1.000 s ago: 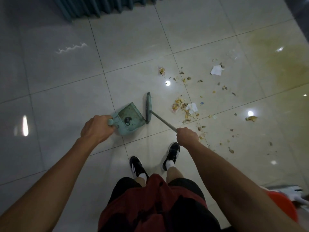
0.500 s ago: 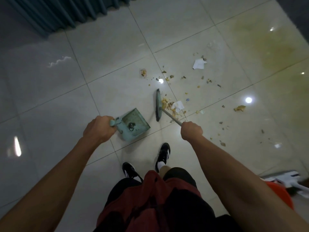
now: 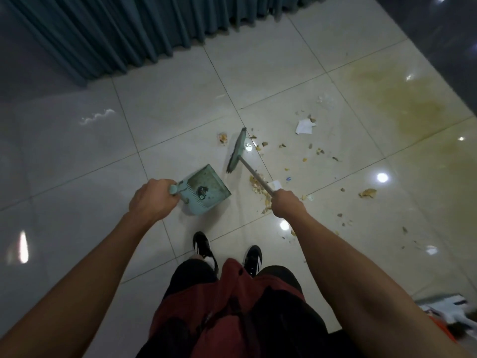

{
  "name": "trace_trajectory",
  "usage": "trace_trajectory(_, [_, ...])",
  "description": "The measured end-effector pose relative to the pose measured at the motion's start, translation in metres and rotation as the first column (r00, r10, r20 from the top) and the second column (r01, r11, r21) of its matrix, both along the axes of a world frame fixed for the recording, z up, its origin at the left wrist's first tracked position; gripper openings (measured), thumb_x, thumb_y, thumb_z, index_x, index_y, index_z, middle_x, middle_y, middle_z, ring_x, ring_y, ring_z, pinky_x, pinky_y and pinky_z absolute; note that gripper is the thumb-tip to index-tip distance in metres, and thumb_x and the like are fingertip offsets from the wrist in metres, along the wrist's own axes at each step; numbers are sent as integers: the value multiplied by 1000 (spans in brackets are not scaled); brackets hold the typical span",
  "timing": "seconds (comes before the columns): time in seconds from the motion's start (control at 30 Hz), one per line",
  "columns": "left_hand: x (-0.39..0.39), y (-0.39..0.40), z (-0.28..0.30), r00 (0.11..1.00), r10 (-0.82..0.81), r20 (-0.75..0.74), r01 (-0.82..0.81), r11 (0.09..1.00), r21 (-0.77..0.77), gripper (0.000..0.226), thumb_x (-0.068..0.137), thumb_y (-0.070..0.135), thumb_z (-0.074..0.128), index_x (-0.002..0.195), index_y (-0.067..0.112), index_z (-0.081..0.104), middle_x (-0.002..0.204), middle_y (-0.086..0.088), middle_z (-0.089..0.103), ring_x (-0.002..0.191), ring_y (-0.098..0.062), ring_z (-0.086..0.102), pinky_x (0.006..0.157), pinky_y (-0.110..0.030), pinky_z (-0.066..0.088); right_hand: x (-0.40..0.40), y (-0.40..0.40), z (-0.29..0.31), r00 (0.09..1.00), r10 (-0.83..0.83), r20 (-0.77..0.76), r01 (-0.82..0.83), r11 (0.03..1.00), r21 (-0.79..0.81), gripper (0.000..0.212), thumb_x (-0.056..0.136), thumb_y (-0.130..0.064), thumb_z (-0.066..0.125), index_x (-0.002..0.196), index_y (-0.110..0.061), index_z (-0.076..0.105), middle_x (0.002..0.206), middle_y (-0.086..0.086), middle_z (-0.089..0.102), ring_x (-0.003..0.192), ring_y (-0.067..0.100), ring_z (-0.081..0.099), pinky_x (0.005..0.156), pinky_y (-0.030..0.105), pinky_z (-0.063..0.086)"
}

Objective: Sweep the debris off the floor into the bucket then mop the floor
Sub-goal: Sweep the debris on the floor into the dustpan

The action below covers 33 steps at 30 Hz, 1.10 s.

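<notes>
The dustpan [image 3: 204, 188] handle was gripped by the left hand [image 3: 152, 200], the broom [image 3: 237, 151] shaft by the right hand [image 3: 287, 204]. Debris [image 3: 260, 188], scattered rightward on the floor [image 3: 271, 63], was judged light, easily scattered.

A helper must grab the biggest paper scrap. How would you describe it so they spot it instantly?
Start at the broom head and look right, toward the yellowish stain. The white paper scrap lies there: flat and bright, far larger than the brown crumbs around it.
</notes>
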<state>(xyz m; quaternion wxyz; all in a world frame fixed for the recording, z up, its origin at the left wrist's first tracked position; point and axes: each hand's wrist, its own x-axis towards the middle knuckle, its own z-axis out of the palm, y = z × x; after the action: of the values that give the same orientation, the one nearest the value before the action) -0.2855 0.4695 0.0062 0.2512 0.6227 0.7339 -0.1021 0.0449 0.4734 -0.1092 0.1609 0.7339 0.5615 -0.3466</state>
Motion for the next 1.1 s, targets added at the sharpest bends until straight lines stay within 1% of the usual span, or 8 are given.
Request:
trace_trajectory(0.17, [-43, 45, 1, 998, 65, 17, -65, 997, 30, 13, 88, 31, 62, 76, 27, 62, 78, -5, 65, 72, -31, 64, 63, -32, 53, -35, 55, -12, 985, -125, -122, 124, 992, -17, 29, 96, -31, 49, 112, -11, 62, 94, 9, 63, 76, 27, 65, 67, 42, 62])
trace_trajectory(0.27, [-79, 87, -7, 994, 104, 30, -105, 994, 38, 14, 89, 33, 62, 80, 24, 67, 79, -6, 66, 72, -31, 64, 63, -33, 54, -66, 99, -17, 969, -187, -164, 185, 982, -24, 31, 97, -33, 51, 114, -10, 63, 94, 12, 64, 74, 28, 66, 50, 35, 59])
trace_trajectory(0.37, [-110, 135, -20, 995, 99, 24, -99, 995, 9, 12, 90, 33, 63, 82, 25, 66, 81, -5, 65, 73, -31, 64, 62, -31, 51, -108, 144, -17, 958, -228, -177, 221, 974, -59, 30, 98, -26, 48, 120, -9, 60, 100, 12, 62, 75, 28, 64, 44, 29, 51])
trace_trajectory(0.43, [-128, 165, -28, 996, 84, 29, -83, 996, -18, 9, 91, 33, 62, 84, 28, 65, 82, -5, 65, 73, -31, 63, 61, -30, 51, -141, 176, -21, 953, -244, -179, 233, 969, -79, 33, 95, -21, 47, 123, -9, 58, 102, 12, 61, 76, 27, 64, 46, 29, 52])
trace_trajectory(0.57, [-160, 221, -40, 997, 59, 55, -56, 997, -48, 11, 90, 26, 58, 85, 24, 68, 83, -5, 63, 74, -29, 62, 59, -28, 42, -196, 240, -37, 948, -264, -176, 251, 963, -94, 38, 93, -13, 48, 129, -7, 56, 104, 13, 60, 77, 28, 66, 62, 40, 63])
trace_trajectory(0.77, [-191, 284, -45, 997, 29, 65, -24, 997, -75, 10, 89, 26, 58, 84, 26, 67, 79, -2, 60, 73, -29, 61, 61, -28, 42, -240, 293, -49, 944, -266, -194, 256, 964, -74, 43, 100, -19, 48, 142, -10, 47, 119, 16, 57, 79, 29, 64, 58, 37, 60])
trace_trajectory(0.93, [-194, 309, -48, 997, -33, 67, 39, 995, -91, 9, 89, 26, 59, 84, 25, 67, 81, -2, 64, 72, -28, 62, 57, -27, 42, -237, 303, -61, 972, -203, -118, 191, 976, -106, 32, 101, -20, 48, 130, -8, 55, 105, 14, 61, 79, 28, 65, 65, 40, 62])
trace_trajectory(1.1, [-179, 315, -49, 993, -110, 45, 115, 988, -107, 7, 88, 27, 61, 86, 26, 67, 81, -2, 64, 74, -30, 64, 61, -29, 48, -209, 281, -63, 987, -160, -26, 155, 980, -127, 27, 99, -17, 48, 122, -8, 56, 104, 12, 62, 78, 25, 61, 72, 38, 60])
